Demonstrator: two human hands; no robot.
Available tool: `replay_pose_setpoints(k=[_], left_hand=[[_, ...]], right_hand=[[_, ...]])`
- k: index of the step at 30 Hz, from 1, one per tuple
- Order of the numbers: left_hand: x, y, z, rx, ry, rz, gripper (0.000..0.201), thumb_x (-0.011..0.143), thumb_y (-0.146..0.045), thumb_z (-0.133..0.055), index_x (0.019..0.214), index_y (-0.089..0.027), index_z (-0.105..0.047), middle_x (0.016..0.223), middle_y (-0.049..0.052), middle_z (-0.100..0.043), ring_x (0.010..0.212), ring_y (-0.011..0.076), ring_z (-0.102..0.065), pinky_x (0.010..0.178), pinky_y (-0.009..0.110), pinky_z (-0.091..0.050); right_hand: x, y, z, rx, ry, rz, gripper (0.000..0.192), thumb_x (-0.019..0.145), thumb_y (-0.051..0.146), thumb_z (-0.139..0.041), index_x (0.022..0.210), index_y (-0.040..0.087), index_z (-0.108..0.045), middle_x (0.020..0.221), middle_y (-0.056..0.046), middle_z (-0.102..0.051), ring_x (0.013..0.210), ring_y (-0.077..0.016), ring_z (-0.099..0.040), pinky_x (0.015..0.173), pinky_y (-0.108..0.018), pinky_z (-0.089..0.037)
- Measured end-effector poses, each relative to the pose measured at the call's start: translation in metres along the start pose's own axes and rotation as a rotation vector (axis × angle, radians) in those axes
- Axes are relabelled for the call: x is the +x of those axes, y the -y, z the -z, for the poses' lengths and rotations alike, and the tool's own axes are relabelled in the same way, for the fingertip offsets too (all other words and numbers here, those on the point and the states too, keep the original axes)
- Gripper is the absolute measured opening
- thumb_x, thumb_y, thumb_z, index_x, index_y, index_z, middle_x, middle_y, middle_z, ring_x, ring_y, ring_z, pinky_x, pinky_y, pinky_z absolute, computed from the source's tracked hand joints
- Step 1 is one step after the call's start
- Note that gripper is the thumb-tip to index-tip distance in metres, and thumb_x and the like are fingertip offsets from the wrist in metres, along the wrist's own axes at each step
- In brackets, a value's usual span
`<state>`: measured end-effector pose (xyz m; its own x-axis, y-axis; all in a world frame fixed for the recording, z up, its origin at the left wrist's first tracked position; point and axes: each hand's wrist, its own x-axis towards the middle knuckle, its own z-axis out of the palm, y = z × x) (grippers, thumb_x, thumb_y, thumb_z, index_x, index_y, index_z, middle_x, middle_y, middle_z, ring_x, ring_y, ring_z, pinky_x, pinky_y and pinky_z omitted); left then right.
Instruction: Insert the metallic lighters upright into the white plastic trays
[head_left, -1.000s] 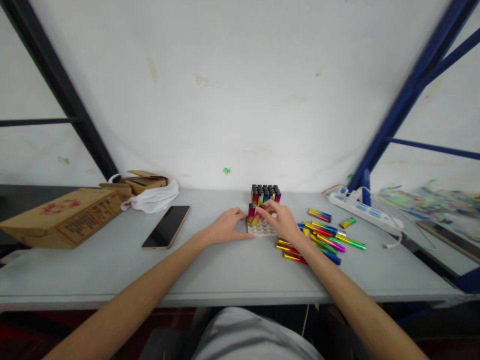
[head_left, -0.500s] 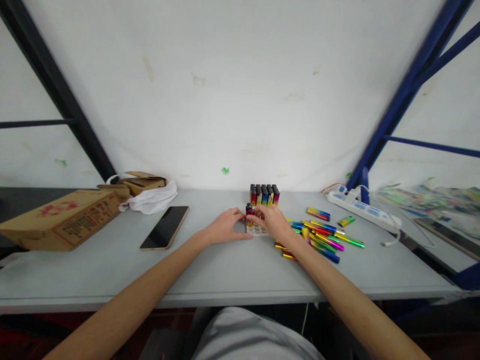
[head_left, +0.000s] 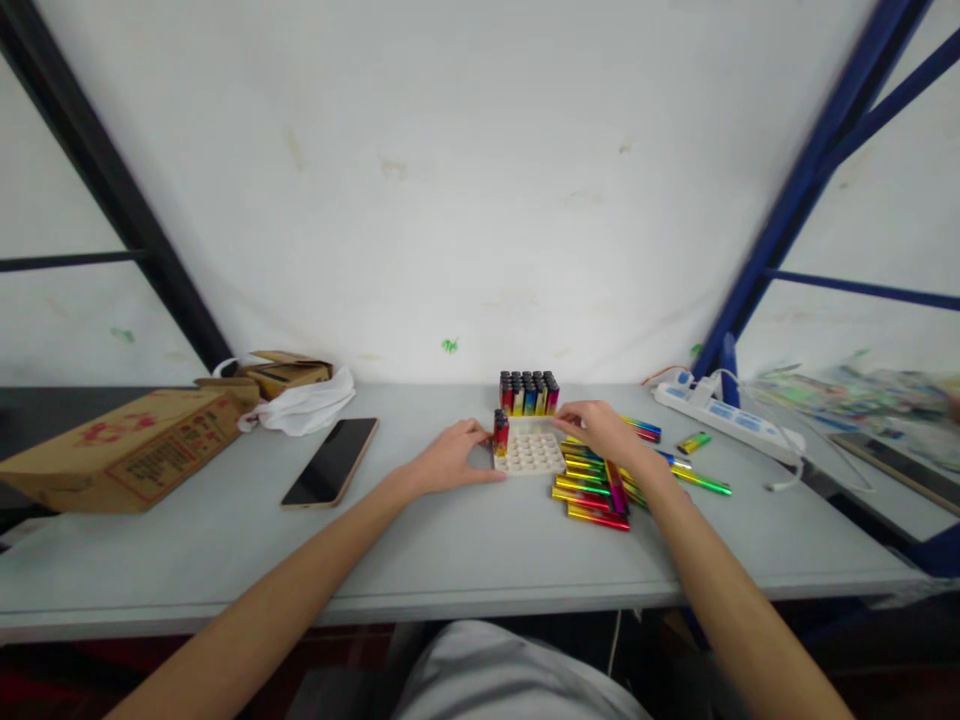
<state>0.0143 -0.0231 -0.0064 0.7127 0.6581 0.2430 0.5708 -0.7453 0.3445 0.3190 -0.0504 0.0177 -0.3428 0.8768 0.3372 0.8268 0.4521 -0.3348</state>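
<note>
A white tray with round holes [head_left: 534,455] lies mid-table, with one lighter [head_left: 501,434] standing upright in its far left corner. My left hand [head_left: 448,458] rests against the tray's left side, fingers curled near that lighter. My right hand [head_left: 602,430] hovers over the tray's right edge and a pile of several shiny coloured lighters [head_left: 596,490] lying flat on the table; whether it holds one I cannot tell. Behind the tray stands a full block of upright lighters [head_left: 529,392].
A dark phone [head_left: 330,461] lies left of the tray, beyond it a cardboard box [head_left: 120,445], a smaller box and a white bag [head_left: 304,405]. A white power strip [head_left: 724,415] with a cable sits at the right. Blue and black frame posts flank the table.
My right hand has left the upright lighter in the tray's corner and moved right, over the loose pile. The tray's holes are now uncovered. My left hand stays put.
</note>
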Motion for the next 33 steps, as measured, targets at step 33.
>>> replay_pose_setpoints(k=[33], left_hand=[[0.000, 0.003, -0.003, 0.004, -0.012, -0.015, 0.061, 0.081, -0.066, -0.075, 0.119, -0.018, -0.070, 0.113, 0.011, -0.065, 0.105, 0.0275, -0.062, 0.097, 0.038, -0.050]], right_hand=[[0.003, 0.007, -0.006, 0.556, -0.335, -0.228, 0.054, 0.080, 0.072, -0.068, 0.074, 0.018, -0.066, 0.058, 0.002, -0.052, 0.058, -0.0153, -0.046, 0.056, -0.029, -0.035]])
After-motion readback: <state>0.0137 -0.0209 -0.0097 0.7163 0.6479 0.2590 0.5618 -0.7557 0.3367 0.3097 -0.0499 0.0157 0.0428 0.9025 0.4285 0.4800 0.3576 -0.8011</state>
